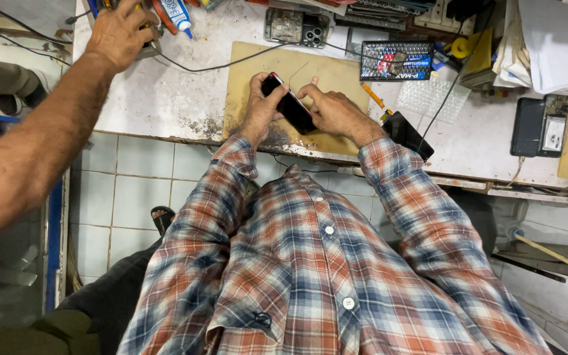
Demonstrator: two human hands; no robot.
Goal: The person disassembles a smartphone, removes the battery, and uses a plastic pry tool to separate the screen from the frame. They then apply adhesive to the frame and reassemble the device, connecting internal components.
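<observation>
both hands pinch the slim black glossy phone (288,104) over the tan board (244,66): left hand (259,105) grips its far end, right hand (334,112) its near edge; keep it braced low, pressure even.

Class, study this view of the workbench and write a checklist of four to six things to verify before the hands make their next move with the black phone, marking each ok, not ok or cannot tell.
1. Both hands on the slim black phone: left hand wraps its upper end, right hand steadies the lower end. Ok.
2. Phone is over the tan rectangular work mat, not past the bench edge. Ok.
3. Thin black cable crosses the mat near the hands. Not ok.
4. Another person's hand stays far left among the tools, apart from the phone. Ok.
5. Flat black panel lies at the bench edge by the right wrist. Not ok.
6. Whether the phone is open or sealed. Cannot tell.
</observation>
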